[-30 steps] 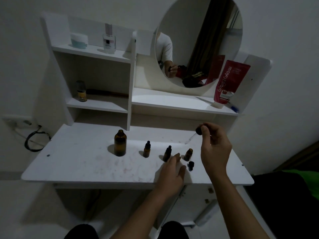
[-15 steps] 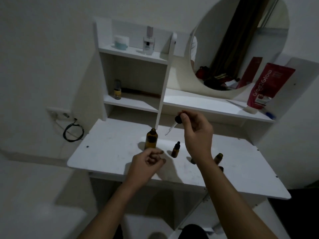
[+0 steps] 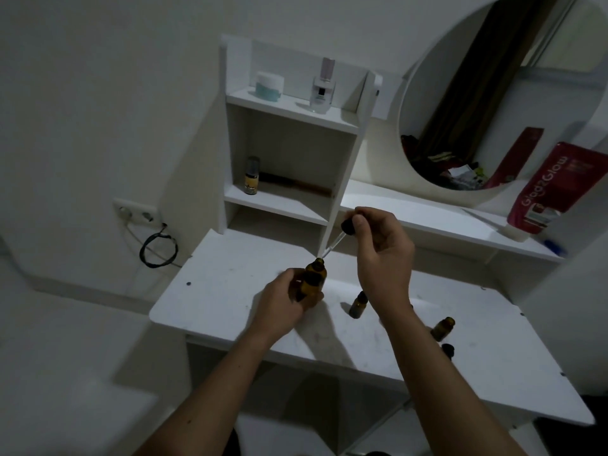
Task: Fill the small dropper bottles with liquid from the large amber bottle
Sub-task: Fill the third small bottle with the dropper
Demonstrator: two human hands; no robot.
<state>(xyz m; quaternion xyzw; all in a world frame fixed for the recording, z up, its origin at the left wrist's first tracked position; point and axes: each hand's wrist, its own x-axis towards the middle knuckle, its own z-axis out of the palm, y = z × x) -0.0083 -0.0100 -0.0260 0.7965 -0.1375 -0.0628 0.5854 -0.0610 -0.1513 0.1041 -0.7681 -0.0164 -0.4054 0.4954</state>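
Left hand [image 3: 281, 304] wrapped round amber glass bottle [image 3: 314, 278] on scuffed white table [image 3: 214, 291] — right hand [image 3: 383, 258] pinching black rubber dropper [image 3: 339, 236], thin tip at bottle's mouth.

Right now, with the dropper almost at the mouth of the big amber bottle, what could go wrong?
1. The dropper held by the right hand comes in slanted, so its glass tip may hit the rim of the large amber bottle and miss.
2. The left hand grips that bottle low, so a push at the neck could tip it.
3. The right forearm passes over the capped small bottle and near the open small bottle, and could knock them.
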